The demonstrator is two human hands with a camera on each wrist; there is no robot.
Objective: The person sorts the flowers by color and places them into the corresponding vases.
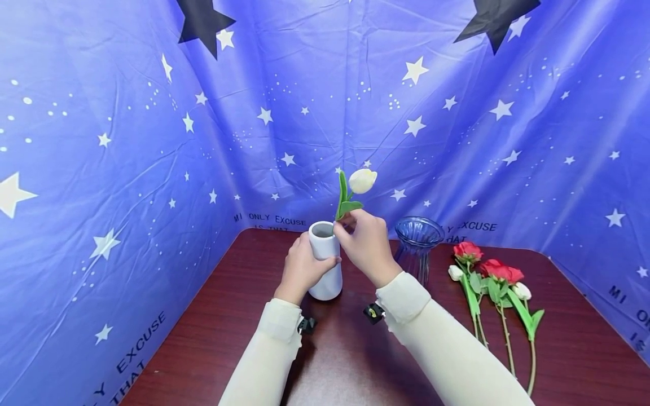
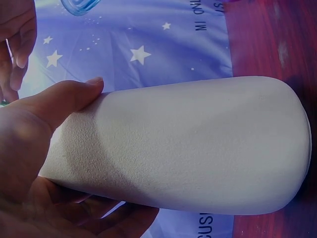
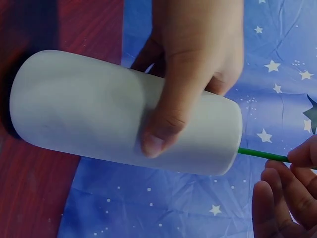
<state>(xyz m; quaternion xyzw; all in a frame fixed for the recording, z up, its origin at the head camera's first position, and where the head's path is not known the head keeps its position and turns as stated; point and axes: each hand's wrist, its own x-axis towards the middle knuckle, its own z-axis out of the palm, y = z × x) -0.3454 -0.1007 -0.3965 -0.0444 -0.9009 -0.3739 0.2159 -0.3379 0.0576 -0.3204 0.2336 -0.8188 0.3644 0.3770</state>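
A white vase [image 1: 325,276] stands upright on the table, and my left hand [image 1: 303,265] grips its upper part, thumb in front. In the left wrist view the vase [image 2: 198,148] fills the middle, with the fingers wrapped round its neck. My right hand [image 1: 367,242] pinches the green stem of a white tulip [image 1: 363,181] just above the vase's mouth. The stem [image 3: 262,154] runs down past the rim in the right wrist view, its lower end hidden by the vase. The tulip's bloom and two leaves stand above my right fingers.
A blue glass vase [image 1: 418,234] stands behind my right wrist. Red roses [image 1: 500,270] and white tulips [image 1: 521,291] lie on the right of the dark red wooden table [image 1: 213,338]. Blue cloth [image 1: 315,84] with stars hangs around the table.
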